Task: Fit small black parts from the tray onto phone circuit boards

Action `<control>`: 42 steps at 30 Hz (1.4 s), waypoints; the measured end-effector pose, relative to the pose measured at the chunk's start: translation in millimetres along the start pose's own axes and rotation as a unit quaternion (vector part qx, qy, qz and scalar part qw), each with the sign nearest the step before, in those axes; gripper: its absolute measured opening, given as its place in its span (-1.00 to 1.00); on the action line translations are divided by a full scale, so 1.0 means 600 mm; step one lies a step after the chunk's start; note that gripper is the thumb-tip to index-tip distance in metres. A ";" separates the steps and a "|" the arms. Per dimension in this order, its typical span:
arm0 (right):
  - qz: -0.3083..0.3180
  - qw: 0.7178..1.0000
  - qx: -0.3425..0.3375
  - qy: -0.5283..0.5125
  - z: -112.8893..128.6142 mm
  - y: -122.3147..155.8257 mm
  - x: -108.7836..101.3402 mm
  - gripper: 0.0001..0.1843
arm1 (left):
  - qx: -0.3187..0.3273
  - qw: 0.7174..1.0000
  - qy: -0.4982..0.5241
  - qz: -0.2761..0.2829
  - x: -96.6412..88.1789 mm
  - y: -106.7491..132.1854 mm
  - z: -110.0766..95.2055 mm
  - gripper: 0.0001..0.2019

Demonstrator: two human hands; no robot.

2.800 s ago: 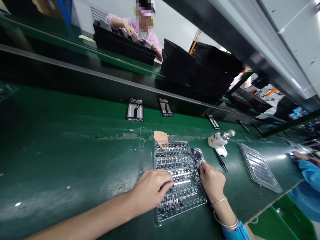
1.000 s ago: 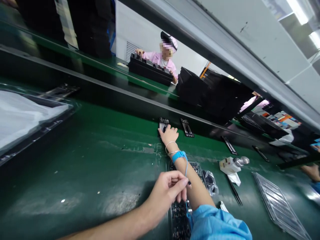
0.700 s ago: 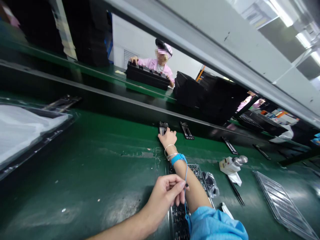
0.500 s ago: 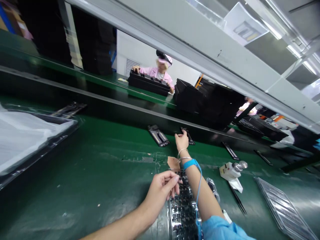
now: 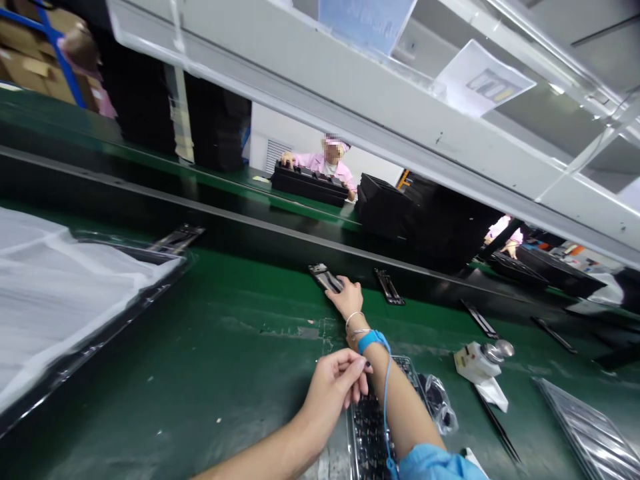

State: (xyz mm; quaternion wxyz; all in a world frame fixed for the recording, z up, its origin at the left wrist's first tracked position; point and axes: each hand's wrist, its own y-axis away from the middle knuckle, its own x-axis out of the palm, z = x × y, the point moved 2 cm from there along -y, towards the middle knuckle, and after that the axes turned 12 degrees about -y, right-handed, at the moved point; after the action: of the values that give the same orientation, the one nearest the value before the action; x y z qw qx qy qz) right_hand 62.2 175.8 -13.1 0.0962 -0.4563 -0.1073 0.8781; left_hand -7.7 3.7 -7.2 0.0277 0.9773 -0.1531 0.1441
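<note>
My right hand [image 5: 349, 298], with a blue wrist strap, is at a flat black-and-silver frame part [image 5: 323, 273] on the green bench, thumb and fingers around its near end. A similar frame part [image 5: 389, 288] lies just to the right of that hand. Nearer to me, my left hand [image 5: 336, 381] is closed in a pinch, with a small black piece [image 5: 369, 367] at its fingertips. Below both hands lies a clear tray [image 5: 367, 427] of small black pieces, partly covered by my right forearm.
A large tray under white sheeting [image 5: 90, 287] takes up the left. To the right are a pump bottle [image 5: 477, 361], black tweezers [image 5: 495, 423], a crumpled clear bag [image 5: 443, 407] and a clear ribbed tray [image 5: 590, 427]. A co-worker [image 5: 327, 167] sits beyond the raised bench edge.
My right hand has moved left, from the right-hand frame part to the left-hand one. The left hand keeps its pinch on the small black piece. The camera view has shifted a little.
</note>
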 end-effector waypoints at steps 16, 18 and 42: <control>-0.009 0.944 0.105 -0.312 -0.049 0.361 -0.234 -0.54 | -0.015 0.998 -0.062 0.023 0.004 0.016 -0.028 -0.80; 0.002 0.896 0.176 -0.407 -0.058 0.371 -0.228 -0.61 | -0.020 0.986 -0.130 0.103 0.022 0.032 -0.023 -0.79; 0.065 0.779 0.252 -0.571 -0.062 0.409 -0.201 -0.69 | 0.427 0.768 -0.474 0.043 0.017 0.088 -0.019 -0.60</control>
State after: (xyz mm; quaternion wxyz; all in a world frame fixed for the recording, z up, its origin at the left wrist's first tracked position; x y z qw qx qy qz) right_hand 143.4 -87.8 -7.6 0.0718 0.1629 0.1127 0.9776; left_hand -17.7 -48.4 7.1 -0.4753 0.8245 -0.1115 -0.2862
